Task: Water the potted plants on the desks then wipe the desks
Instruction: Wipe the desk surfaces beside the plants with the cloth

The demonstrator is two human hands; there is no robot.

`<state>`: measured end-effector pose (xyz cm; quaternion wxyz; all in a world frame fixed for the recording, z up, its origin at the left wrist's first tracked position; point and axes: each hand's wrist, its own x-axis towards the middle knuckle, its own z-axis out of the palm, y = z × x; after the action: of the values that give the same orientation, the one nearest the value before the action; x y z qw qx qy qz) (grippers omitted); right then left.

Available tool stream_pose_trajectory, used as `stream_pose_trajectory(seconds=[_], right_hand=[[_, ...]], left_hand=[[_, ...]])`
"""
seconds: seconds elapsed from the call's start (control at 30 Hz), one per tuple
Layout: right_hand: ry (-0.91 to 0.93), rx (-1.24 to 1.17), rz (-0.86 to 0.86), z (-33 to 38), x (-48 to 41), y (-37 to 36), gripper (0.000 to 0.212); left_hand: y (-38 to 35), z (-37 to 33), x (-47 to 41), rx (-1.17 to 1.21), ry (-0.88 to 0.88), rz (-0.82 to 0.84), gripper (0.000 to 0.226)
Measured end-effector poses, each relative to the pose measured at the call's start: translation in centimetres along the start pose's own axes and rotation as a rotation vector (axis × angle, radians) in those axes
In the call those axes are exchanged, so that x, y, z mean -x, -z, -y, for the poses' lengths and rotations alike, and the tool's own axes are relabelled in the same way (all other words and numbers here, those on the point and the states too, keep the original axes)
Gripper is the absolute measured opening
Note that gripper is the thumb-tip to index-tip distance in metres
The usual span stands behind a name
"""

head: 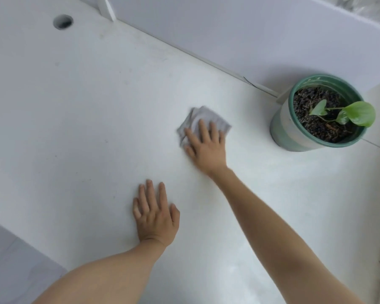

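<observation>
We see the right hand (pixel 206 148) laid flat on a folded grey cloth (pixel 206 116), its fingers straight and a little spread, pressing the cloth down on the white bench (pixel 86 117) rather than curling round it. The far corners of the cloth stick out past the fingertips, and both the cloth and the hand look slightly blurred. The left hand (pixel 155 216) lies nearer to us and to the left, palm down on the bare bench top, fingers straight and apart, holding nothing. The two hands are well apart from each other.

To the right of the cloth, not touching it, stands a green-rimmed pot (pixel 294 132) near the back edge of the bench. It holds dark soil (pixel 312 102) and a small plant (pixel 358 113) with a few green leaves leaning to the right, over the rim. Behind the bench rises a white panel (pixel 228 29). At the far left corner we see a round cable hole (pixel 63 21) in the bench top
</observation>
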<state>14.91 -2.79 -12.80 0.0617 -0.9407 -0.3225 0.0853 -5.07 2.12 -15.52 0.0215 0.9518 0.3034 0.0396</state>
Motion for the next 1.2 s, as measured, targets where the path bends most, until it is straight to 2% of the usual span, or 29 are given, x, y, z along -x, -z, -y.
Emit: stream_pose_trajectory(seconds=[0.13,0.2,0.27,0.37,0.4,0.47,0.53,0.63,0.77,0.87,0.93,1.0,1.1,1.2], right_hand=[[0.204,-0.008,0.064,-0.8,8.3,-1.5,0.043],[0.184,0.05,0.03,-5.0,11.6,-2.1,0.046],[-0.035,0.072,-0.046,-10.2,13.8,-1.3,0.054],[-0.662,-0.055,-0.108,-16.4,16.1,0.8,0.053],[-0.806,-0.095,-0.119,-17.2,16.6,1.4,0.052],[-0.951,-0.141,-0.167,-17.1,16.6,1.6,0.051],[-1.019,-0.203,-0.183,-14.8,15.8,1.1,0.05],[-0.921,-0.205,-0.191,-8.8,15.2,0.1,0.045],[-0.49,-0.116,-0.2,0.0,17.6,-1.8,0.038],[-0.328,-0.14,-0.14,3.7,20.5,-2.9,0.032],[-0.281,-0.126,-0.126,4.7,22.5,-3.4,0.028],[-0.274,-0.119,-0.106,5.3,24.2,-3.3,0.035],[-0.343,-0.09,-0.12,6.0,26.1,-3.3,0.038],[-0.379,-0.063,-0.201,7.0,27.1,-3.4,0.023]], left_hand=[[0.2,0.0,0.0,0.027,0.005,0.02,0.055],[0.2,0.0,-0.1,0.034,0.002,0.034,0.055],[0.3,0.0,-0.1,0.047,0.007,0.057,0.055],[0.7,-0.1,-0.1,0.076,0.022,0.115,0.054],[0.8,-0.1,-0.2,0.083,0.024,0.129,0.054],[1.1,-0.1,-0.2,0.099,0.027,0.152,0.054],[1.2,-0.2,-0.3,0.125,0.028,0.174,0.054],[1.5,-0.4,-0.3,0.173,0.021,0.227,0.055],[2.3,-0.5,-0.2,0.234,0.005,0.312,0.061],[2.9,-0.4,-0.1,0.307,0.005,0.326,0.063],[3.0,-0.1,0.0,0.354,0.013,0.322,0.066],[3.1,0.3,0.0,0.412,0.038,0.295,0.069],[3.9,0.9,0.0,0.469,0.056,0.314,0.06],[3.7,1.6,-0.2,0.499,0.046,0.327,0.059]])
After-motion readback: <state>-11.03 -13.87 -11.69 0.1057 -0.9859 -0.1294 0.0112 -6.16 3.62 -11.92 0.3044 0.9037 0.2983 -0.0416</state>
